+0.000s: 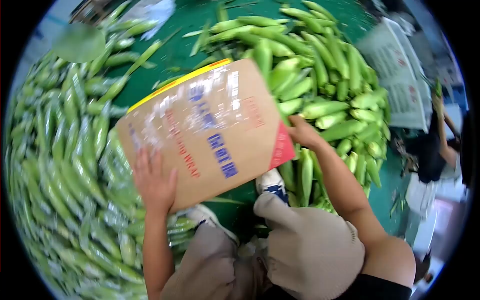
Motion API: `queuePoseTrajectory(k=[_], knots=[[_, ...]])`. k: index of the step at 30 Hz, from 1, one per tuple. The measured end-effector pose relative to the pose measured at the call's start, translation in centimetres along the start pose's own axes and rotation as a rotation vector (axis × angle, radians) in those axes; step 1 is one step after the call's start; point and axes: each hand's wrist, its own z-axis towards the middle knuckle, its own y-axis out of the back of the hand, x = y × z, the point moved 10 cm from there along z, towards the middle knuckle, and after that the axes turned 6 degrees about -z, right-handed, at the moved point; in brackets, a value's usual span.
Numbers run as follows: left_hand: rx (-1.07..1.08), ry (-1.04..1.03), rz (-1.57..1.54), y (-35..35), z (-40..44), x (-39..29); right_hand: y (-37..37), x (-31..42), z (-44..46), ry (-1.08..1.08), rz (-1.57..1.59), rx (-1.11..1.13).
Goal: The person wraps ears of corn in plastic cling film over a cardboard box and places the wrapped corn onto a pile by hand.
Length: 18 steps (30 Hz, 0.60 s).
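A brown cardboard box (200,145) with blue and red print, a yellow edge and a red corner lies tilted in front of my knees. My left hand (154,182) rests on its lower left face, fingers spread. At the box's right edge is my right hand (302,132), its fingers bent round the edge and partly hidden behind the red corner. Unwrapped green corn ears (335,107) are heaped to the right, close to my right hand. Corn ears in clear wrap (75,175) cover the left side.
Green floor (155,57) shows beyond the box. A white printed sack (400,75) stands at the upper right, with another person (432,160) beyond it. Clear plastic (155,15) lies at the top left. My shoes (272,185) are just below the box.
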Motion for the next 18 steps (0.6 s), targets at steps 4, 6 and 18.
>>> queuePoseTrajectory(k=[4, 6, 18], knots=[[0.054, 0.137, 0.109, 0.3, -0.2, 0.0, -0.7, -2.4, -1.7, -0.047, 0.183, -0.060], [0.035, 0.167, 0.090, 0.9, -0.3, 0.7, -1.6, -4.0, -2.1, -0.044, 0.452, -0.136], [-0.372, -0.155, 0.085, 6.3, 2.1, -2.9, 3.1, 35.2, 0.2, 1.064, -0.422, -0.189]])
